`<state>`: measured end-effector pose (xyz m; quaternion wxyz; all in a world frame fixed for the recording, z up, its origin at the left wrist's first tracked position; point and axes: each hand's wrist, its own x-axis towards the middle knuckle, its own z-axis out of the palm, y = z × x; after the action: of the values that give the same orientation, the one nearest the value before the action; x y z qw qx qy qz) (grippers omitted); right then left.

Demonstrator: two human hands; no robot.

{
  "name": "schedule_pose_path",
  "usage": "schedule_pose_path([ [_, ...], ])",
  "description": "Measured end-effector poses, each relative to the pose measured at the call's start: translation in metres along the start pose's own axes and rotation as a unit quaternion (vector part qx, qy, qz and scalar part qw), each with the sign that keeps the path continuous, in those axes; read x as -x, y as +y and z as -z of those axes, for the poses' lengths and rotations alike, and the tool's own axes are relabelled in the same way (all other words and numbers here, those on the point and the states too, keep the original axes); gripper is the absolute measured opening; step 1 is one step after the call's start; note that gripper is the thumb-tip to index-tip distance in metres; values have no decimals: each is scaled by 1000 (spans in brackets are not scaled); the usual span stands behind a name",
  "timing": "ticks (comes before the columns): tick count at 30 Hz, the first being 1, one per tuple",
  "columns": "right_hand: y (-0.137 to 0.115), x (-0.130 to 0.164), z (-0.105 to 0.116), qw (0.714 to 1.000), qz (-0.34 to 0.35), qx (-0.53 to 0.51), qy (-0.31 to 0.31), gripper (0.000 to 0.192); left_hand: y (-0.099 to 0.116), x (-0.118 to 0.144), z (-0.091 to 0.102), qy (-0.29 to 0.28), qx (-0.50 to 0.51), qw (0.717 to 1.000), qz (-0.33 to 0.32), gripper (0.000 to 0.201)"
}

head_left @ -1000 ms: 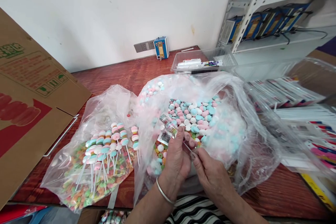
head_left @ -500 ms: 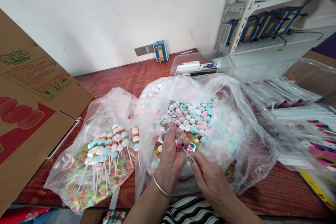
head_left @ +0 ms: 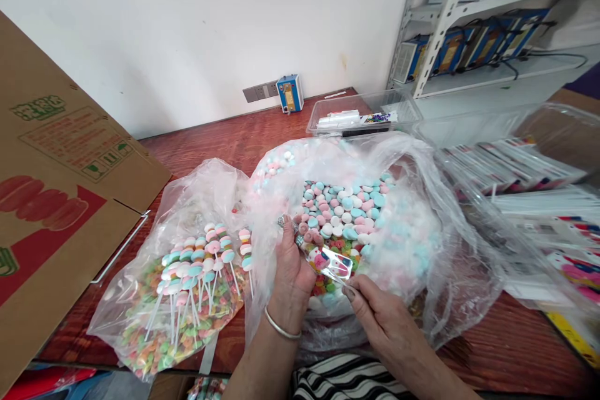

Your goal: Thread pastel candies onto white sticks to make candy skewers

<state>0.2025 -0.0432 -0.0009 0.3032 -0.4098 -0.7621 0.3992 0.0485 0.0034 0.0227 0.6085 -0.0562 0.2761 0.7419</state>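
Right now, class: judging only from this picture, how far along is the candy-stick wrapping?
Done: a batch of finished candy sticks lies in the left bag. In hand: the left hand holds a printed clear wrapper while the right hand pinches its lower end. Left: the big bag holds a heap of loose pastel candies.

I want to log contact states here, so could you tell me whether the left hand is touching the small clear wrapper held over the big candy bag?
Touching. The head view shows the left hand with its fingers closed around the upper end of the clear wrapper.
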Motion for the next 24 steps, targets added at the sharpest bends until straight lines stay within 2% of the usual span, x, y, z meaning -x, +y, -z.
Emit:
schedule_pose_path([
  [6, 3, -11, -10, 998, -25, -41, 51, 26, -31, 13, 0, -24, -61, 998, 23, 27],
  [9, 7, -14, -8, 996, -43, -45, 72, 26, -31, 15, 6, -41, -98, 994, 18, 32],
  [11, 9, -15, -5, 994, -52, -36, 92, 26, -28, 15, 12, -58, -171, 984, 4, 37],
  [13, 10, -17, -2, 992, -64, -16, 108, 25, -27, 16, 18, -52, -279, 958, -46, 44],
  [15, 10, -18, -1, 991, -68, 7, 116, 24, -27, 18, 24, -29, -379, 917, -125, 49],
  [18, 9, -18, -4, 990, -48, 48, 121, 23, -28, 20, 27, -13, -449, 867, -214, 39],
  [24, 8, -16, -14, 977, 15, 160, 138, 24, -25, 23, 24, -13, -486, 831, -270, 17],
])
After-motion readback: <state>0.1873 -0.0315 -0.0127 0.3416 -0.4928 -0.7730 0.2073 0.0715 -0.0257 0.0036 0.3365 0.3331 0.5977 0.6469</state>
